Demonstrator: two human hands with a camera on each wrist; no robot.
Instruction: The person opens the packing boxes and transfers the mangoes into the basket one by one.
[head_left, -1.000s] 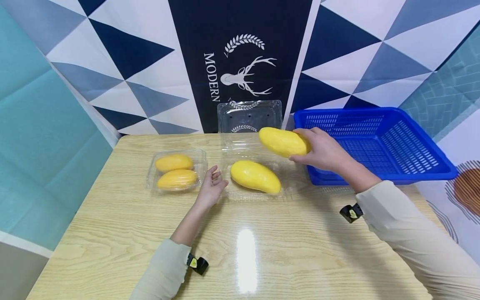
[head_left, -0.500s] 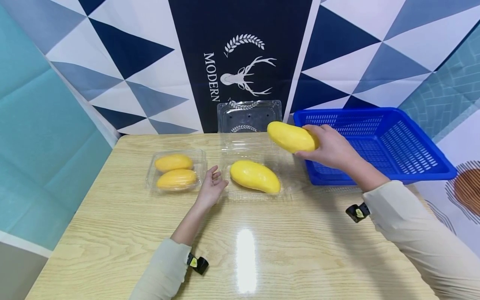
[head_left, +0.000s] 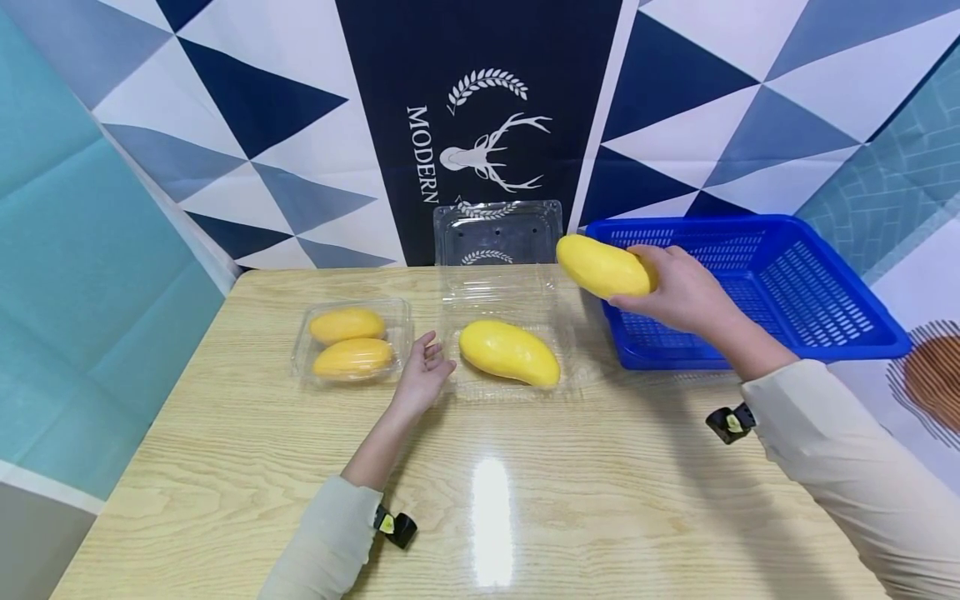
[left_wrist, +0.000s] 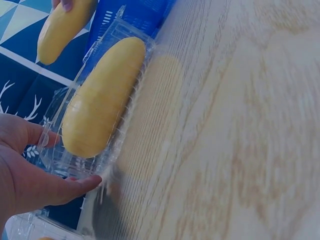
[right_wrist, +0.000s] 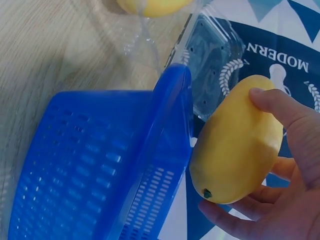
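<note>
My right hand [head_left: 686, 292] grips a yellow mango [head_left: 606, 267], held up by the near left corner of the blue basket. In the right wrist view, thumb and fingers wrap this mango [right_wrist: 237, 140], and a small dark stem spot shows at its lower end. Another mango [head_left: 510, 353] lies in a clear plastic clamshell box [head_left: 566, 333] whose lid [head_left: 498, 235] stands raised at the back. My left hand [head_left: 423, 379] rests at the box's left side, fingers relaxed. The left wrist view has its thumb [left_wrist: 75, 189] at the box's corner and the forefinger beside the clear wall.
A blue perforated basket [head_left: 757, 360] stands at the back right of the wooden table [head_left: 600, 500]. Left of my left hand is a closed clear box [head_left: 408, 321] with two orange-yellow mangoes [head_left: 352, 358]. A patterned cloth [head_left: 300, 108] hangs behind the table.
My right hand has carried the mango right and slightly up, from over the open box to the basket's left edge. The left hand and the boxes have stayed put.
</note>
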